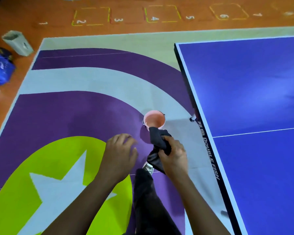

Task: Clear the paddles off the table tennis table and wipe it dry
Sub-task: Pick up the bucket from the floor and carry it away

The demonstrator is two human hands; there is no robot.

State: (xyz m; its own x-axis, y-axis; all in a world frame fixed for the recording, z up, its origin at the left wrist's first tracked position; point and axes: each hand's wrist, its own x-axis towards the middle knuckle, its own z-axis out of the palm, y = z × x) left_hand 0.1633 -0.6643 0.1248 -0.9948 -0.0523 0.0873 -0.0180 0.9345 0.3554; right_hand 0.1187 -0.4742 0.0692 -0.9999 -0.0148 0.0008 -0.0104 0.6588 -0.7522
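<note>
Blue counter [253, 99] shows no paddles; my right hand [174, 155] grips the cloth [157, 138] over the bucket [154, 120], my left hand [120, 150] hangs loose and empty; wiping comes next, I judge.

Single head view (wide-angle), looking steeply down, close over floor mat [61, 116] beside table [253, 99].

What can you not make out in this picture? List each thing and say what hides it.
Head view.
The table tennis table: cut off by the right and bottom edges; paddles may lie unseen.
The pink bucket: near rim covered by the dark cloth the right hand grips; contents unclear.
The blue bag: blurred, cut by the left edge.
</note>
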